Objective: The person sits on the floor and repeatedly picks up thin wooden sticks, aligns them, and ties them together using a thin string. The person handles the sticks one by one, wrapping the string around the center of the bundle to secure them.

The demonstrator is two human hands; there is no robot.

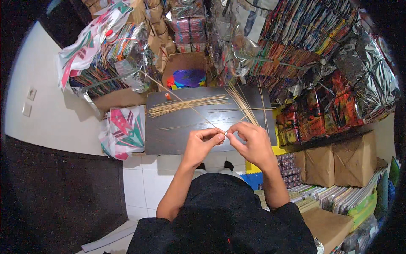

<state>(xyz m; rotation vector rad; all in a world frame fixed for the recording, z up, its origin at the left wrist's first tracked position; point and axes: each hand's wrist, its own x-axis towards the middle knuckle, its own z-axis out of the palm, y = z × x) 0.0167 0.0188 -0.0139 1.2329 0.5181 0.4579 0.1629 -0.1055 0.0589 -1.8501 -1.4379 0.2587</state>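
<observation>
Above the near side of a dark low table (186, 146), my left hand (202, 146) pinches the near end of a long thin bamboo stick (196, 111). From there the stick slants up and away to the far left. My right hand (252, 144) is closed in a pinch right beside that end, fingertips almost meeting the left ones. A tiny whitish bit shows between the fingertips, too small to name. On the table, a bundle of thin sticks (188, 105) lies at the left and another bundle (243, 103) slants at the right. A small orange spool-like piece (168, 96) stands behind the left bundle.
Tall stacks of folded colourful packaging (292, 46) crowd the back and right. An open carton with blue and red pieces (188, 78) stands behind the table. A patterned plastic bag (123, 130) sits at its left. Brown paper-wrapped parcels (354, 158) are at the right.
</observation>
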